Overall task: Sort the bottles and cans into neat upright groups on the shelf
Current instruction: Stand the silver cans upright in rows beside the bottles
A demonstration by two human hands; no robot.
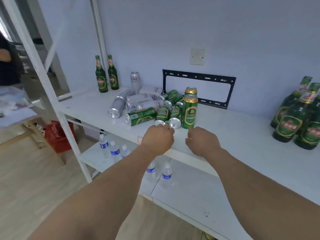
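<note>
The person's left hand (158, 135) and right hand (199, 141) hover side by side over the front edge of the shelf (242, 132), a small gap between them. Both have loosely curled fingers and hold nothing. The left hand's knuckles sit right at the ends of two fallen green cans (168, 116); whether they touch cannot be told. The placement suggests the person is about to pick from the nearest part of the heap.

The heap lies in the middle of the shelf. Silver cans (138, 102) lie on their sides toward the back and left, green ones toward the front, one green can (141, 116) lying crosswise. Two green cans (190, 110) stand upright at the right edge of the heap, one behind the other, probably the start of a group. One silver can (135, 80) stands upright behind the heap.

Two green bottles (106, 75) stand together at the back left corner, out of the way. A cluster of larger green bottles (297, 116) stands well apart at the right end. Most cans are not yet sorted.

Water bottles (114, 148) stand on the lower shelf (190, 193).
</note>
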